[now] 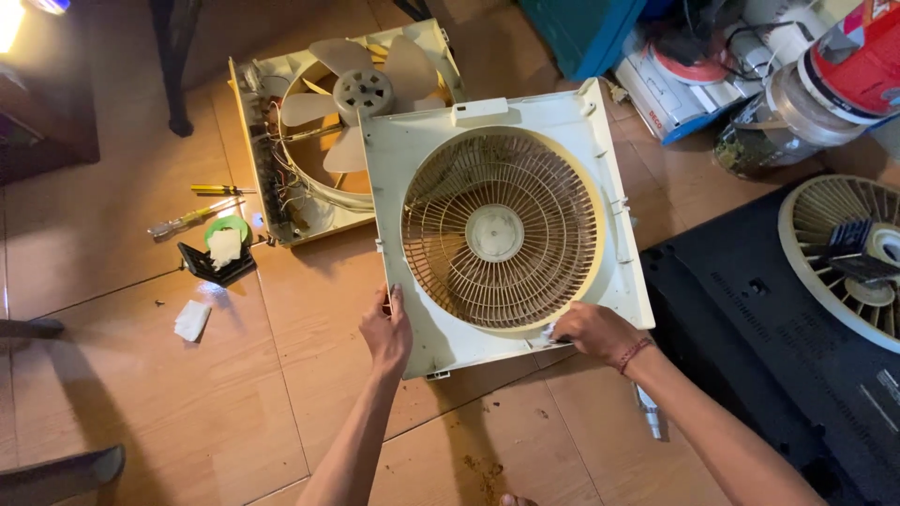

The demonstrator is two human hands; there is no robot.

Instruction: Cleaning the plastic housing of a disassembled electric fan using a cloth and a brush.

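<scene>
Left hand (387, 330) gripping the left edge of a cream fan grille panel (502, 228), right hand (591, 330) pressing a white cloth (550, 333) at its lower rim, open fan housing (328, 122) behind on tiled floor (141, 394)

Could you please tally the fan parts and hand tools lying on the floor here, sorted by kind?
Square fan grille panels: 1, gripped by left hand and right hand
Fan housings with blades: 1
Loose round grilles: 1
Screwdrivers: 2
Total: 5

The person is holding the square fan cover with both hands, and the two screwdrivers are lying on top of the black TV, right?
Not quite. The left hand and right hand do hold the square fan cover, but the two screwdrivers lie on the tiled floor to the left, near the open fan housing, not on the black TV. The head view shows this.
</scene>
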